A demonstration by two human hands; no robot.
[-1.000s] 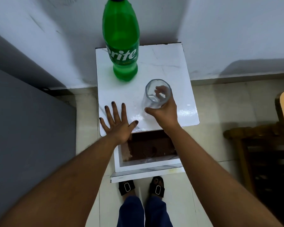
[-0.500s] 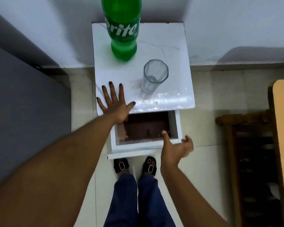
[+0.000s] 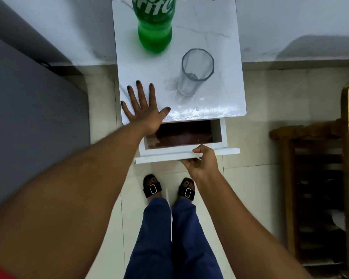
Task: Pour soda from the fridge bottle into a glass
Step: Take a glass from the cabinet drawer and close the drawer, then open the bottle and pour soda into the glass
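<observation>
— Bracing on the table like that, what's got you worried?

— My left hand is spread flat and empty on the table's near left corner, while my right hand is curled around the front edge of the drawer, which sticks out open below the table's near edge. If I shove it in hard, I reckon the table jolts.

— And the drink?

— The glass stands upright and empty on the table, near the front and right of centre — tall and narrow, so I'd guess it tips easily. The bottle stands at the table's back, left of the glass and apart from it; its cap is out of view.

— So go gently?

— Slow push, or the glass could topple off the table onto the floor.
</observation>
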